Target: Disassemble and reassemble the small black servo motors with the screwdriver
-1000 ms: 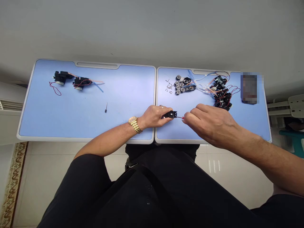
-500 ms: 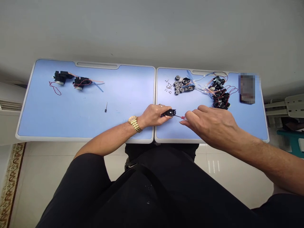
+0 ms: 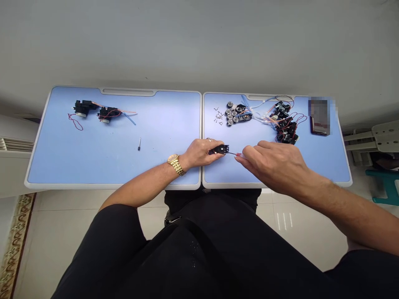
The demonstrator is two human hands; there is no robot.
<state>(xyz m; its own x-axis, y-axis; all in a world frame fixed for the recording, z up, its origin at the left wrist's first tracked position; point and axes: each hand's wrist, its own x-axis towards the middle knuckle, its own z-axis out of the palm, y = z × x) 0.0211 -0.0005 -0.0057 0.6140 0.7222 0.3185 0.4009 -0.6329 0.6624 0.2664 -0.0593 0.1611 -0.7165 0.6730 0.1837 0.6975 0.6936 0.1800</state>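
Near the seam between two blue tabletops, my left hand (image 3: 200, 153) is closed around a small black plastic part (image 3: 222, 149) with a pale round spot on it. My right hand (image 3: 270, 164) grips a screwdriver (image 3: 238, 154) by its red and clear handle, most of which the fingers hide. The screwdriver's thin shaft points left and its tip meets the right end of the black part. Beyond the hands lie loose small screws (image 3: 218, 117) and a group of round black-and-silver pieces (image 3: 231, 112).
Wired black assemblies (image 3: 285, 124) lie at the right, beside a phone (image 3: 320, 124). Two more black wired units (image 3: 107, 113) are at the far left. A small dark-ended metal rod (image 3: 139, 144) lies on the left tabletop (image 3: 77, 158). A wall rises behind.
The view has shifted slightly, so the tables sit a little differently in the picture. Both hands keep their grips, and the screwdriver tip stays at the black part.
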